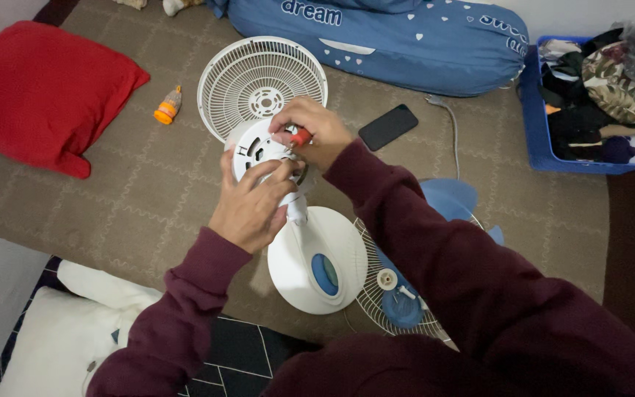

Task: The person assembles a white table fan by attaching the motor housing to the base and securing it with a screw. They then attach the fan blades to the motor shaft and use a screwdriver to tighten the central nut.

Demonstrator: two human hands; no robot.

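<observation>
Red cushion (42, 92) far left, orange bottle (168, 106) nearer; left hand (248, 206) fingers curled round fan motor housing (259, 151), centre mat; right hand (314, 132) pinches red screwdriver (300, 137) at its face; judged: screw work, tip must stay seated; grille (262, 81) behind, phone (387, 126), blue blade (453, 198) right; nothing obstructs.

Both maroon-sleeved arms reach forward to the fan motor housing (262, 151), left hand (248, 206) cupping its near side, right hand (310, 132) fisted above it.
</observation>
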